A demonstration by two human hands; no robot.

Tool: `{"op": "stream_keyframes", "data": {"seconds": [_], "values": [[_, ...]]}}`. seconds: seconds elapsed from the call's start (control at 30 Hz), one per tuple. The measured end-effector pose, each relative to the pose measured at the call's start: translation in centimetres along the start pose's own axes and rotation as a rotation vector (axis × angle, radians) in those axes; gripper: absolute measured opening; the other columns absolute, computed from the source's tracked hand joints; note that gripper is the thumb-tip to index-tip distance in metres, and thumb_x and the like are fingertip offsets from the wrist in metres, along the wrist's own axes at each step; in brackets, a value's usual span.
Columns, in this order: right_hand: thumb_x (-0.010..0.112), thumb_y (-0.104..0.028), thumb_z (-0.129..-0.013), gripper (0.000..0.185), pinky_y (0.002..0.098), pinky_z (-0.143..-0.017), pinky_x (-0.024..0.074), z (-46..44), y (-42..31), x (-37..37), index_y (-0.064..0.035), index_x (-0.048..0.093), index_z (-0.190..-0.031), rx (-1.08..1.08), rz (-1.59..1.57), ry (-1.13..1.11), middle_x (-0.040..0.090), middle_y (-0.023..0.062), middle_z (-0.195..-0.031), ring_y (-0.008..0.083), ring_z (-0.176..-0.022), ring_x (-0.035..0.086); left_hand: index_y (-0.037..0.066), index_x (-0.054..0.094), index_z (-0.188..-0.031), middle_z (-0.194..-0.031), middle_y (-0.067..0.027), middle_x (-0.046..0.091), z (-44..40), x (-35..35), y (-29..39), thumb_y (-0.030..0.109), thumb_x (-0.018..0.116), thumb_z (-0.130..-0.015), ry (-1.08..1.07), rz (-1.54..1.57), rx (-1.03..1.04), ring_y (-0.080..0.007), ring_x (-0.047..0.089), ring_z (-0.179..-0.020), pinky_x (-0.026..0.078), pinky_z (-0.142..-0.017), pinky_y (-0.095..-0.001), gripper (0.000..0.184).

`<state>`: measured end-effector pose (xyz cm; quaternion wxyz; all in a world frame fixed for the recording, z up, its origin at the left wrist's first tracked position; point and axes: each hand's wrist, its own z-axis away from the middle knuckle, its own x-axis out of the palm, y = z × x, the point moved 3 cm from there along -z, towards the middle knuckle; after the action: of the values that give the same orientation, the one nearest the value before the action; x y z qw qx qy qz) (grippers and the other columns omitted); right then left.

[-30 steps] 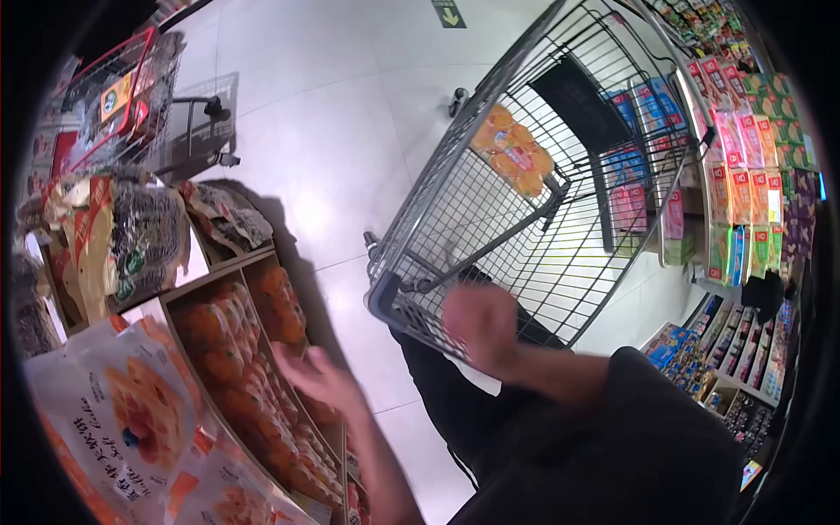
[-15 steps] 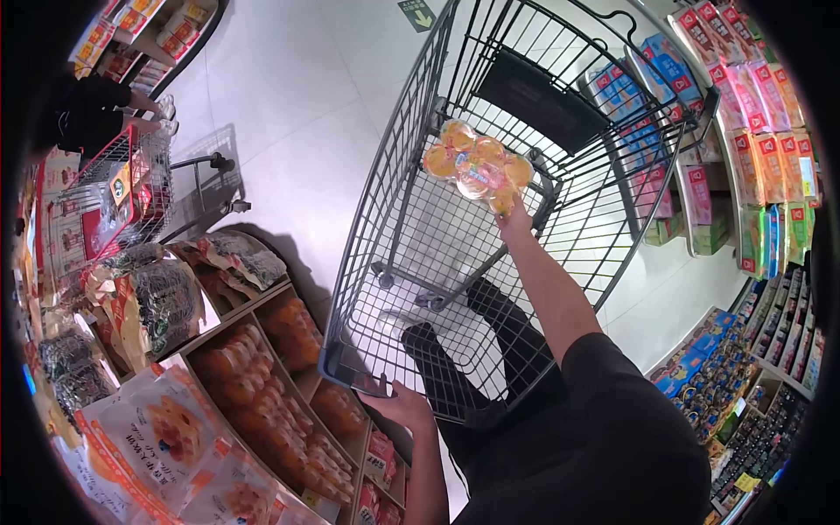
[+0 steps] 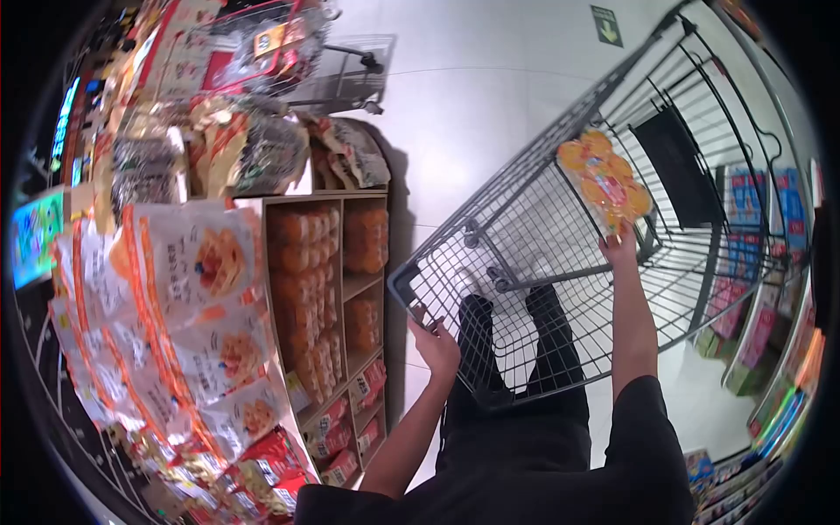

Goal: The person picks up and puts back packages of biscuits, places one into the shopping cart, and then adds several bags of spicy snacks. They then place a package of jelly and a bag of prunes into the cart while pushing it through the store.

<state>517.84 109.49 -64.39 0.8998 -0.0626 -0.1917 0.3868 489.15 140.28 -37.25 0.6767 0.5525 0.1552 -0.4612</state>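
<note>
My right hand [image 3: 619, 245] grips the near end of a clear plastic pack of round golden cakes [image 3: 604, 179]. The pack has a printed label in its middle and hangs inside the wire basket of a shopping cart [image 3: 560, 328]. My left hand [image 3: 436, 348] is closed at the cart's near left corner, its fingers around the dark rim. No goods other than the pack show in the basket. A dark panel [image 3: 675, 166] is fixed at the cart's far end.
Shelves with orange-coloured round packs [image 3: 306, 289] stand close on the left, beside white waffle bags [image 3: 201, 262]. Another cart with red trim [image 3: 280, 61] is at the upper left. Boxed goods [image 3: 761, 210] line the right. A green arrow sign [image 3: 606, 26] marks the floor.
My view has turned, so the cart and the pack appear further right and the left shelves show more. Both hands keep their holds.
</note>
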Motion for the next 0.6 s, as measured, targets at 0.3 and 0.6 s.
{"op": "stream_keyframes", "data": {"seconds": [0.3, 0.6], "values": [[0.061, -0.018, -0.083, 0.040, 0.0328, -0.074, 0.0545, 3.7, -0.2, 4.7, -0.0156, 0.045, -0.120, -0.202, 0.036, -0.091, 0.049, 0.0059, -0.114, 0.0204, -0.096, 0.053, -0.003, 0.036, -0.125, -0.120, -0.0183, 0.053, 0.2, -1.2, 0.8, -0.011, 0.046, -0.082, 0.008, 0.108, -0.016, -0.0255, 0.064, -0.087, 0.050, -0.075, -0.0339, 0.045], [0.062, -0.013, -0.075, 0.049, 0.0336, -0.088, 0.0481, 18.8, -4.4, 3.4, -0.0104, 0.046, -0.121, -0.334, 0.395, -0.037, 0.050, 0.0070, -0.115, 0.0235, -0.108, 0.052, 0.001, 0.040, -0.126, -0.113, -0.0221, 0.055, -0.4, -2.9, 1.7, 0.000, 0.045, -0.085, -0.036, 0.151, -0.028, -0.0414, 0.052, -0.104, 0.042, -0.085, -0.0455, 0.042]]}}
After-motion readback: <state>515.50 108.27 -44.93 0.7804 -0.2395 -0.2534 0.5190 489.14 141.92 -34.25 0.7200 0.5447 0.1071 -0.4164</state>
